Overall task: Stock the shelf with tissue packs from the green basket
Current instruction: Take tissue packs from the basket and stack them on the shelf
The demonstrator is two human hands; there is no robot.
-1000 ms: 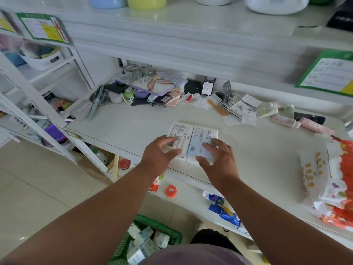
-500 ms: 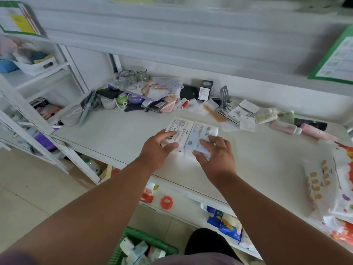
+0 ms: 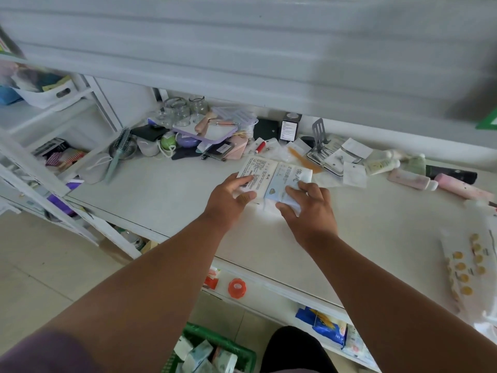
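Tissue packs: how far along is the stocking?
Done: nothing visibly shelved apart from the two packs being placed. In hand: the left hand and right hand hold two tissue packs side by side on the shelf. Left: several packs remain in the green basket below.

The right tissue pack (image 3: 289, 179) had two big Chinese signs, maybe "清风". The left tissue pack (image 3: 255, 170) had tiny print, too small to read. The black box (image 3: 289, 127) label was blurry.
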